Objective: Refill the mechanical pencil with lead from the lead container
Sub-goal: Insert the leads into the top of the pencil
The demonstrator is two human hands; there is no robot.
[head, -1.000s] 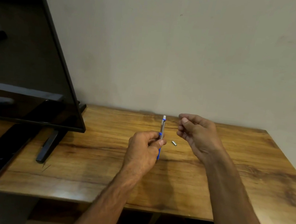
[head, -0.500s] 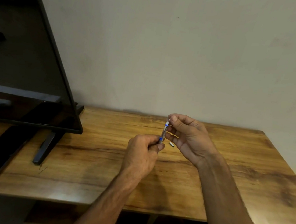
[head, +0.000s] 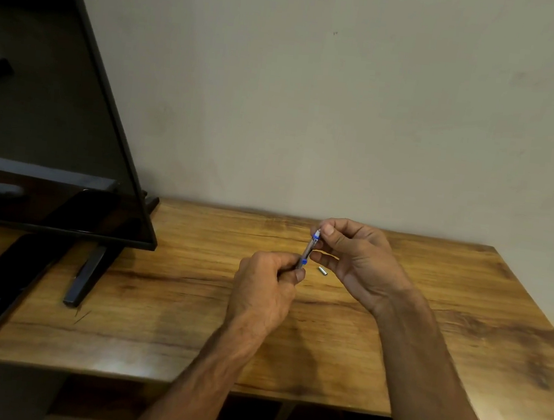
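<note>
Now left hand (head: pixel 265 289) grips pencil (head: pixel 309 249) upright, tilted right; right hand (head: pixel 354 259) pinches its top end.

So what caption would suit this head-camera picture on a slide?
Left hand holds a pencil upright over a wooden table while right hand pinches its top; a small metal cap lies below.

Home living room: large black flat-screen television (head: pixel 39 116) on stand feet, brown wood-grain tabletop (head: pixel 425 345), plain beige painted wall (head: pixel 349 97) behind.
</note>
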